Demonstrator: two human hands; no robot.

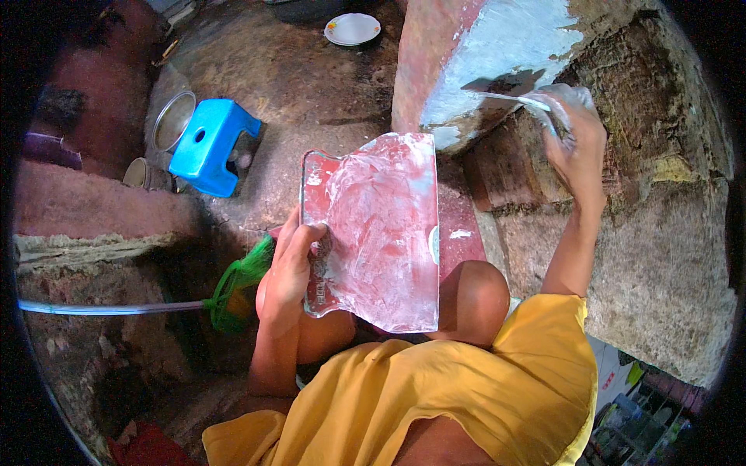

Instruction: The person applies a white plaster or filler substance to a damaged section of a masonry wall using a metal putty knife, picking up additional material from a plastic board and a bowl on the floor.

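My left hand (pixel 286 268) grips the left edge of a see-through pane (pixel 381 233) with wavy short sides, its thumb on top. White paste is smeared over the pane, and red shows through it. At the upper right, my right hand (pixel 575 136), coated with white paste, closes around a thin, flat scraper-like blade (pixel 505 96), seen nearly edge-on. That blade points left, close in front of a sloping wall face (pixel 517 39) covered in a white layer. Its shadow falls on the white layer. Whether the tip touches the wall I cannot tell.
A blue plastic stool (pixel 206 144) stands on the left beside a round metal-rimmed vessel (pixel 174 121). A white plate (pixel 353 29) lies on the floor at the back. A green-bristled broom (pixel 241 276) with a pale handle lies left. Rough brown wall (pixel 622 233) borders the right.
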